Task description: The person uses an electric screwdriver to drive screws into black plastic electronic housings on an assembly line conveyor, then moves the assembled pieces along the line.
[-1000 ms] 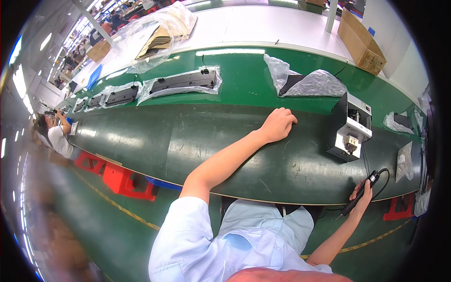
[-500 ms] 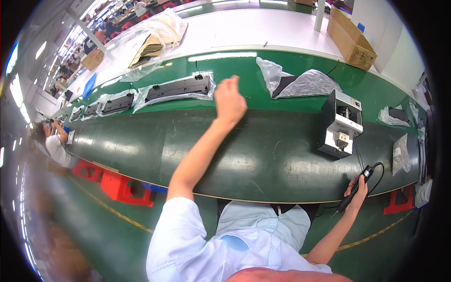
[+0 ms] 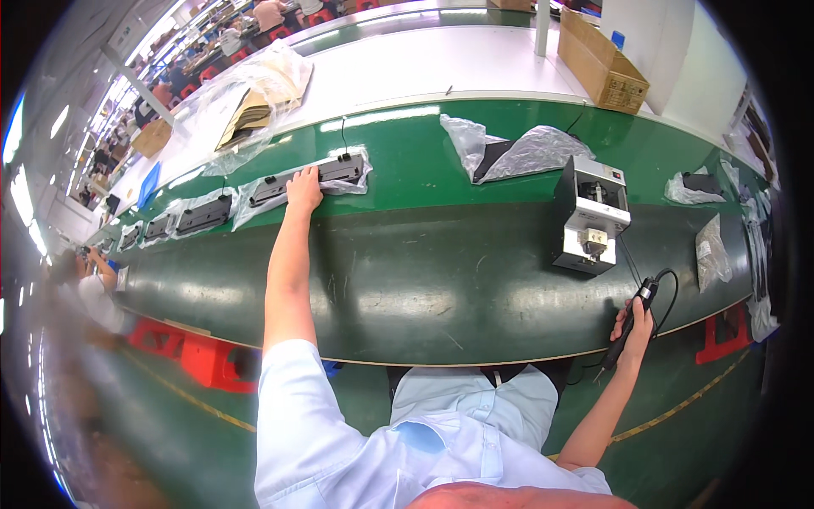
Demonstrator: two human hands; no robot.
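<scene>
My left hand [image 3: 304, 190] has its fingers curled over the near edge of a long black plastic panel [image 3: 342, 169]. That panel lies on a clear plastic bag [image 3: 363, 181] on the green bench, with a short black cable at its far side. In my right hand [image 3: 632, 329], near the front edge of the bench, is a black electric screwdriver [image 3: 625, 334]. Its tip slants down toward me, and a cord loops from its upper end. Left of that hand and farther back stands a black and silver screw feeder [image 3: 593, 222].
More bagged black panels [image 3: 203, 215] line the belt to the left. Another part in a crumpled bag [image 3: 543, 153] lies behind the feeder. A bag of small parts [image 3: 712, 253] rests at right. A cardboard box [image 3: 600, 64] stands on the white shelf; red stools [image 3: 216, 360] are below.
My left hand has moved left and come down onto the long black panel. My right hand still holds the screwdriver. The whole view has shifted slightly.
</scene>
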